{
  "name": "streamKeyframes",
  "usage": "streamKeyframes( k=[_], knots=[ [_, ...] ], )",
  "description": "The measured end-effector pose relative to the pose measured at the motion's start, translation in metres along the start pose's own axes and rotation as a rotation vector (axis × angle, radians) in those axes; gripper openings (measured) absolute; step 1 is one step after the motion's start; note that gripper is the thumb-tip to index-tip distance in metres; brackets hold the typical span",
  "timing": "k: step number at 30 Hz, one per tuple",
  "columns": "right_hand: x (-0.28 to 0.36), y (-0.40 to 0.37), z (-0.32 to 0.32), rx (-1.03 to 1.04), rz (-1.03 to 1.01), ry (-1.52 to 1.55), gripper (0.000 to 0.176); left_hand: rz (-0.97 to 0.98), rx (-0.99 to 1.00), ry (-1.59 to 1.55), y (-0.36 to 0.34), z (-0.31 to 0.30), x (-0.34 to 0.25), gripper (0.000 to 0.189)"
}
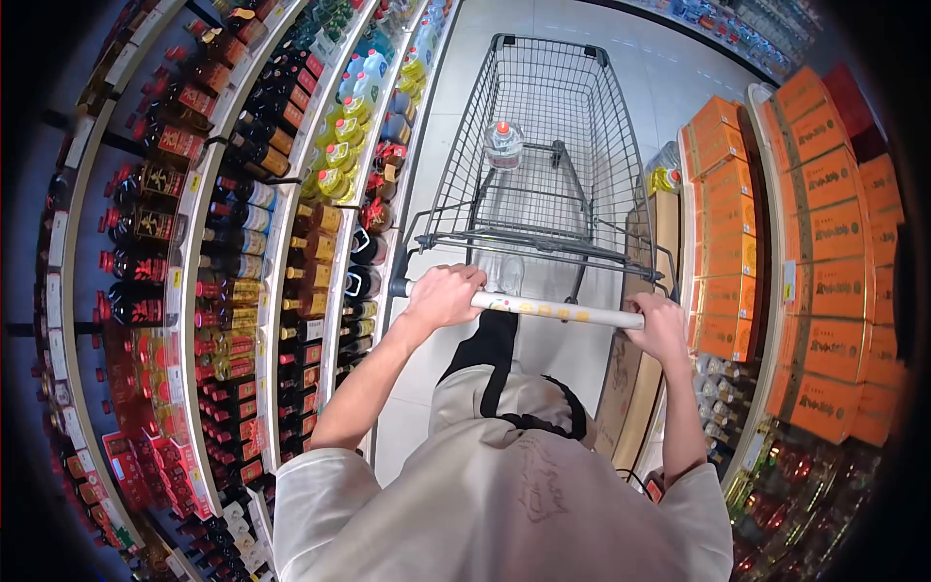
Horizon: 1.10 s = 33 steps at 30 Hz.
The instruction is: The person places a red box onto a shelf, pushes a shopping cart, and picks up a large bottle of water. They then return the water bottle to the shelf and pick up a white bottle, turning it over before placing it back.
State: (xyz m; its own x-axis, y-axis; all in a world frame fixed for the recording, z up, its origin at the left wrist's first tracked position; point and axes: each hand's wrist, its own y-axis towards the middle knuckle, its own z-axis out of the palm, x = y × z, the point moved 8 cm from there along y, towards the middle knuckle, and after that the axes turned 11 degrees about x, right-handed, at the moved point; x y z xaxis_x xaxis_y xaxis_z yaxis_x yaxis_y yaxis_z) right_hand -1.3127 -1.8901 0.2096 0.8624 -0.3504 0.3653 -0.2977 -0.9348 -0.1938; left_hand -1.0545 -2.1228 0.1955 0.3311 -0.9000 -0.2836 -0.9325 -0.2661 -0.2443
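Note:
A wire shopping cart [601,102] stands in front of me in the aisle. My left hand [446,295] is wrapped round the left part of its pale handlebar [558,310]. Near the bar's right end, my right hand [661,326] grips the same handlebar. Inside the cart, towards its left side, is a clear container with a red cap [503,145]. Part of a transparent object shows below the basket, just beyond the handlebar; what it is I cannot tell.
Shelves of dark sauce bottles [145,260] and yellow-liquid bottles [337,155] line the left side. On the right are stacked orange boxes [824,233], with a low wooden-coloured ledge [621,403] beside the cart. More bottled goods [718,34] stand beyond the cart.

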Motion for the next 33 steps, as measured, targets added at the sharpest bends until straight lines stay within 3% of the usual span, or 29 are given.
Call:
streamKeyframes(
  k=[12,25,28,33],
  knots=[
    [-0.085,0.202,-0.078,0.04,0.032,0.018,0.016,0.064,0.061,-0.041,0.202,-0.075,0.09,0.031],
    [-0.175,0.428,-0.155,0.046,0.059,0.013,0.034,0.035,0.018,-0.04,0.417,-0.171,0.208,0.031],
    [-0.188,0.479,-0.176,0.022,-0.024,0.022,0.041,0.023,0.06,-0.035,0.465,-0.193,0.236,0.029],
    [-0.21,0.566,-0.217,-0.034,-0.044,0.005,0.036,-0.003,0.066,-0.066,0.543,-0.237,0.284,0.028]
  ],
)
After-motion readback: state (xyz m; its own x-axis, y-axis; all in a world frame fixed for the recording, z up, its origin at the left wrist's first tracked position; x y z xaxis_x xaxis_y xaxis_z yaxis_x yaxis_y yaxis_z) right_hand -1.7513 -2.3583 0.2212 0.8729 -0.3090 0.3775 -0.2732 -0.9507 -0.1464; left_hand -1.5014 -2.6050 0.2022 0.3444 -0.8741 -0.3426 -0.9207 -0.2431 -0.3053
